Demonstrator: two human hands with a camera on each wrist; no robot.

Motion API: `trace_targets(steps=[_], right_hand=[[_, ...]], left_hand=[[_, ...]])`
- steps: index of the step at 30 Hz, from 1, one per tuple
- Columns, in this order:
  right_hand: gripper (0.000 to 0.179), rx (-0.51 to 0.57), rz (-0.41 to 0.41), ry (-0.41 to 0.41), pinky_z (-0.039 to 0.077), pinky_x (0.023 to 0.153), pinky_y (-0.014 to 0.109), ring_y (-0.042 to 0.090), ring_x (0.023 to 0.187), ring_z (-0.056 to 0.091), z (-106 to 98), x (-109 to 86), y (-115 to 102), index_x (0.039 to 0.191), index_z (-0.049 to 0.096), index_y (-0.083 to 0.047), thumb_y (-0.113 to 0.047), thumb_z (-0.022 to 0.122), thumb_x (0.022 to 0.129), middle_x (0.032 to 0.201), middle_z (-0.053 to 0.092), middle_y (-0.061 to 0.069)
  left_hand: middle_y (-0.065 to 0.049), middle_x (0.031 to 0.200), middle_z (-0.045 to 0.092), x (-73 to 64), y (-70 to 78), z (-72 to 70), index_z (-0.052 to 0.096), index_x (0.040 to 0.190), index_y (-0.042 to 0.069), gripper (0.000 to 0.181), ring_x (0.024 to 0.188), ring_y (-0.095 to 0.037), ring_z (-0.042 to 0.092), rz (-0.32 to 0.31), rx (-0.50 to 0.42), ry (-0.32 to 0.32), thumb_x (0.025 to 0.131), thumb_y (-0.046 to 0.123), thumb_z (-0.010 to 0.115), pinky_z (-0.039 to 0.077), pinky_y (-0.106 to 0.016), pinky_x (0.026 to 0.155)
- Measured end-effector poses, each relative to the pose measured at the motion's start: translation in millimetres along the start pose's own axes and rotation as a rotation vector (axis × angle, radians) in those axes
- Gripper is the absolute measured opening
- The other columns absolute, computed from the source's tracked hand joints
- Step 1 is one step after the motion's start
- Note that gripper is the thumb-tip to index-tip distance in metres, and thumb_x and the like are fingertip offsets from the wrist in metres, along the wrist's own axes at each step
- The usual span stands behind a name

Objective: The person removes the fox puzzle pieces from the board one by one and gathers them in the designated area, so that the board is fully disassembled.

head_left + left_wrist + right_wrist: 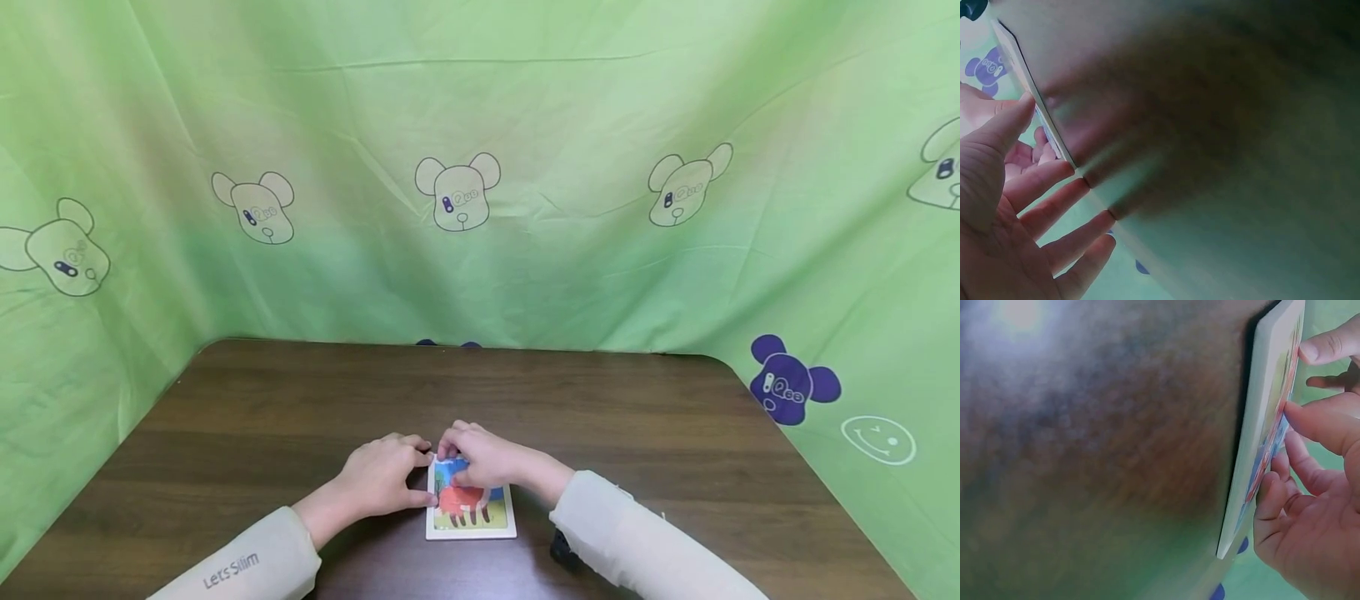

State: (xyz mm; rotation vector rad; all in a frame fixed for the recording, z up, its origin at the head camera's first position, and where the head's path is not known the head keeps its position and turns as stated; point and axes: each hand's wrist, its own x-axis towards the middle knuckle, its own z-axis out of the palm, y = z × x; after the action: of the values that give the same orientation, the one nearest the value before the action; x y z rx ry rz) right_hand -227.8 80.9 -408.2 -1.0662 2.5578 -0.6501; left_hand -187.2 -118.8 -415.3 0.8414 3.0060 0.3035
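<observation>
A small picture board (471,534) with a white border lies flat on the table near its front edge. Its picture (459,500) shows a reddish animal with brown legs under a blue sky. Along the board's left side rests my left hand (382,475), thumb and fingers spread, fingertips at the border. My right hand (487,454) reaches over the upper part of the picture and covers some of it. In the right wrist view its thumb (1319,422) and bent fingers touch the picture's surface, spaced apart.
The dark brown wooden table (300,392) extends to both sides and behind the board. A green curtain (562,275) with bear-head drawings surrounds it. Beneath the right cuff (592,504) sits a small black object (564,552), partly hidden by the sleeve.
</observation>
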Motion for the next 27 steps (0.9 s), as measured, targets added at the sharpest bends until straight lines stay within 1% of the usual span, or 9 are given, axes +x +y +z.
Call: trace_targets(steps=[5,10,15,20,27], right_hand=[[0.022,0.025,0.004,0.01,0.043,0.086,0.028,0.016,0.094,0.05,-1.5,-1.3,-1.1,0.102,0.061,-0.007,-0.001,0.072,0.084,0.097,0.056,0.001],[0.02,0.076,0.015,0.02,0.043,0.081,0.025,0.014,0.089,0.05,-3.6,-1.2,-2.4,0.106,0.063,-0.005,0.002,0.068,0.088,0.095,0.055,0.002],[0.015,0.141,-0.015,0.039,0.044,0.078,0.023,0.015,0.086,0.052,-5.1,-1.3,-1.3,0.102,0.066,-0.004,0.003,0.067,0.089,0.092,0.056,0.003],[0.012,0.199,-0.039,0.041,0.045,0.078,0.022,0.009,0.083,0.053,-4.6,-0.7,2.9,0.101,0.065,-0.005,0.001,0.065,0.091,0.091,0.061,0.003],[0.009,0.28,-0.033,0.06,0.047,0.073,0.02,0.004,0.075,0.054,-3.6,-2.0,5.7,0.098,0.066,-0.005,0.001,0.062,0.093,0.084,0.065,0.002]], left_hand=[[-0.004,0.127,0.068,0.2,0.1,-1.0,0.075,0.117,0.018,0.054,0.111,-0.027,0.064,0.001,0.0,0.001,0.078,0.053,0.078,0.057,-0.046,0.08],[-0.005,0.127,0.067,0.2,-0.2,-1.4,0.075,0.118,0.018,0.054,0.112,-0.027,0.064,-0.001,-0.003,-0.007,0.078,0.054,0.078,0.057,-0.046,0.081],[-0.004,0.127,0.067,0.2,-0.1,-1.4,0.075,0.119,0.017,0.055,0.112,-0.027,0.064,-0.005,-0.005,-0.005,0.078,0.054,0.078,0.057,-0.047,0.082],[-0.004,0.127,0.067,-0.4,0.4,-1.5,0.074,0.119,0.016,0.055,0.111,-0.026,0.064,-0.007,-0.006,-0.004,0.078,0.054,0.078,0.057,-0.047,0.08],[-0.004,0.126,0.067,-1.0,1.1,-2.4,0.075,0.118,0.017,0.053,0.11,-0.026,0.064,-0.005,-0.009,0.001,0.078,0.052,0.079,0.057,-0.047,0.079]])
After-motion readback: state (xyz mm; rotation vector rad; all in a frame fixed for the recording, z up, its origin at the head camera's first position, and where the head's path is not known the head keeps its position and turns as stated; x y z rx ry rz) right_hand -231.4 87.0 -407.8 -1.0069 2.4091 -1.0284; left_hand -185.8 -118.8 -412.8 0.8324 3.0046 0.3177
